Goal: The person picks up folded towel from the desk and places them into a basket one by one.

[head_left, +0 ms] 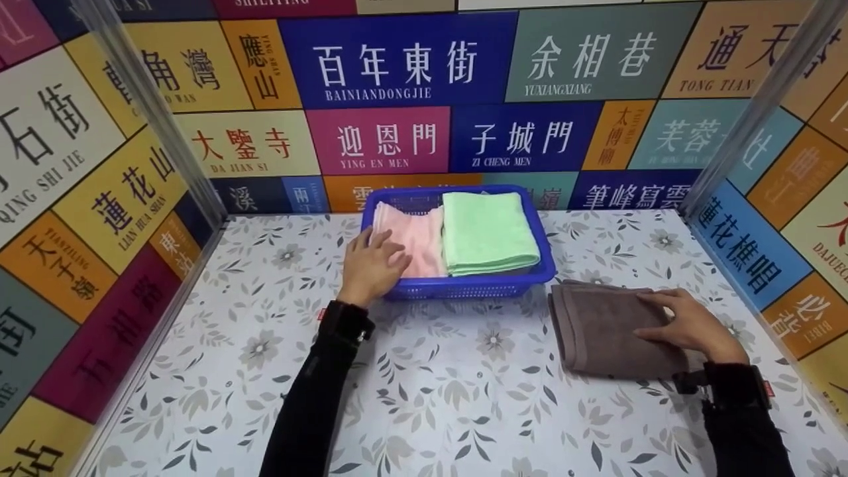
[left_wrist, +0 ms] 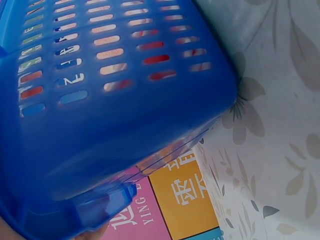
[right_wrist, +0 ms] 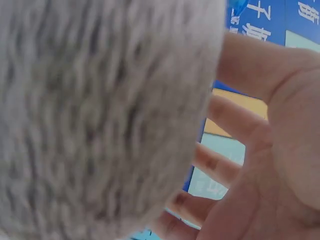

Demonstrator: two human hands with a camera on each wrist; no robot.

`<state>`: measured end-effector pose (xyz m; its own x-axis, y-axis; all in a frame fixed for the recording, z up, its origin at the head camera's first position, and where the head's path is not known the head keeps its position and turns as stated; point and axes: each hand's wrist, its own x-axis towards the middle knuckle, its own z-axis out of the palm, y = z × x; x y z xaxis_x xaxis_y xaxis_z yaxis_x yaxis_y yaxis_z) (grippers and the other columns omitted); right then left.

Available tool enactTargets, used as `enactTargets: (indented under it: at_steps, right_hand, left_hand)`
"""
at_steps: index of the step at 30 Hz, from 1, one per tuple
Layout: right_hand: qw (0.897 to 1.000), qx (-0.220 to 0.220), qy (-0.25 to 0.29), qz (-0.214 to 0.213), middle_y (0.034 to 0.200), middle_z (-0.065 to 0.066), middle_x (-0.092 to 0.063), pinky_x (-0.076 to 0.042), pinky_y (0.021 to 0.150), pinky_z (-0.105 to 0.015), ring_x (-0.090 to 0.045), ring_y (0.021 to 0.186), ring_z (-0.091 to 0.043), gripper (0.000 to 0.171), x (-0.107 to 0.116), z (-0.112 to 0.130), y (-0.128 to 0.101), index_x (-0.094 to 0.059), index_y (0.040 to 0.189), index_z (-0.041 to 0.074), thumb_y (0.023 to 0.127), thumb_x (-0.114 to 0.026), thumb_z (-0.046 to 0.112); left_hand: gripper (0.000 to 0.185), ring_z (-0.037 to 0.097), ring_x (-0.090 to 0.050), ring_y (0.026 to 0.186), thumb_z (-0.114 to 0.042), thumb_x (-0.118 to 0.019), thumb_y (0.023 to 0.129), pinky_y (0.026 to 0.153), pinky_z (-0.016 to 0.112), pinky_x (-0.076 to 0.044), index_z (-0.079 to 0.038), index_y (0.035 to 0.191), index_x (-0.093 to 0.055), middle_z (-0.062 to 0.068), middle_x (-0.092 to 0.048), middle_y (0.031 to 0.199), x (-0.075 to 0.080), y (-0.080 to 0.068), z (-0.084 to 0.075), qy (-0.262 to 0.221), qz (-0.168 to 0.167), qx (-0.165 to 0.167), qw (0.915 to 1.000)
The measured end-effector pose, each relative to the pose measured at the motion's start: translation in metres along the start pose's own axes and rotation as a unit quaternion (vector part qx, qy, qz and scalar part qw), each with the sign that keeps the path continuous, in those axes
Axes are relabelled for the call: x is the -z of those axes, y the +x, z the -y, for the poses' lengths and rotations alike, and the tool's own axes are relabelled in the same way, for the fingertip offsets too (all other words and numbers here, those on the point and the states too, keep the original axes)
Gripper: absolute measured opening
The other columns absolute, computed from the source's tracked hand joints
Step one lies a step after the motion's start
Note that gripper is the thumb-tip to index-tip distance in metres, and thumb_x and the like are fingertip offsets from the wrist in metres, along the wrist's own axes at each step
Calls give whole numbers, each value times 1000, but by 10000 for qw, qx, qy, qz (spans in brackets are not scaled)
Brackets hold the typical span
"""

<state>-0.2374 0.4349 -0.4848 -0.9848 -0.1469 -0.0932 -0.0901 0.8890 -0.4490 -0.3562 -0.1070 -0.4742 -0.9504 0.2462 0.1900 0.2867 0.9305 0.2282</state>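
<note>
**Brown towel under my right hand, basket just up-left of it**

The folded brown towel [head_left: 613, 328] lies flat on the flowered table [head_left: 464, 384], outside the basket and just off its near right corner. Its long axis runs roughly toward and away from me, tilted a little; the short edge nearest the basket almost reaches the basket's corner, though I cannot tell whether they touch.

My right hand [head_left: 692, 324] rests on the towel's right half, fingers [head_left: 652, 299] reaching left across the cloth. In the right wrist view the fingers [right_wrist: 235, 125] are only loosely bent beside the nap of the towel [right_wrist: 100, 120], not clenched; whether the thumb is tucked under the edge is hidden. I judge this a flat hold, not a pinch.

The blue basket [head_left: 464, 288] lies up and to the left of the towel. It holds a pink towel [head_left: 414, 242] on the left and a green towel [head_left: 487, 232] on the right, side by side and touching.

My left hand [head_left: 371, 265] rests at the basket's near left corner, straight fingers over the rim onto the pink towel. The left wrist view shows only the slotted basket wall [left_wrist: 115, 100] close up.

The right hand is clearly nearer the brown towel; the left is well apart from it, across the basket.
</note>
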Motion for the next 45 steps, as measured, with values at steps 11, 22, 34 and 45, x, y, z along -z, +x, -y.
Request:
enactTargets:
  at_steps: [11,22,34,45]
  right_hand:
    - [9992,399,16,70,123,-31,-48,-49,91,-67,-59,105,-47,82,-18,15,5,-59,141,5,76,-91,43]
    - [9974,722,34,51,119,-25,-54,-54,89,-61,-63,99,-37,81,-71,106,25,-59,136,9,74,-88,54]
    - [9978,653,89,103,136,-28,-56,-49,103,-63,-59,122,-46,78,-108,169,37,-59,136,12,75,-89,51]
    - [9956,893,256,-100,138,-21,-62,-47,105,-61,-59,124,-43,76,-113,168,38,-61,137,16,77,-86,56]
  left_hand:
    - [47,38,-26,156,-53,-46,105,126,57,-20,-25,134,-69,5,-45,163,-1,1,0,-15,-49,-44,10000]
    - [44,39,-27,156,-50,-48,105,126,58,-21,-24,133,-70,5,-47,162,-2,0,-1,-63,-126,-58,9999]
    - [44,39,-30,154,-46,-50,104,126,58,-22,-20,133,-70,7,-49,159,-6,-1,-4,-264,-327,-54,9991]
    - [18,28,-61,72,-30,-69,95,62,42,-49,-15,104,-65,6,-65,84,3,-29,-33,-427,-2419,-180,9692]
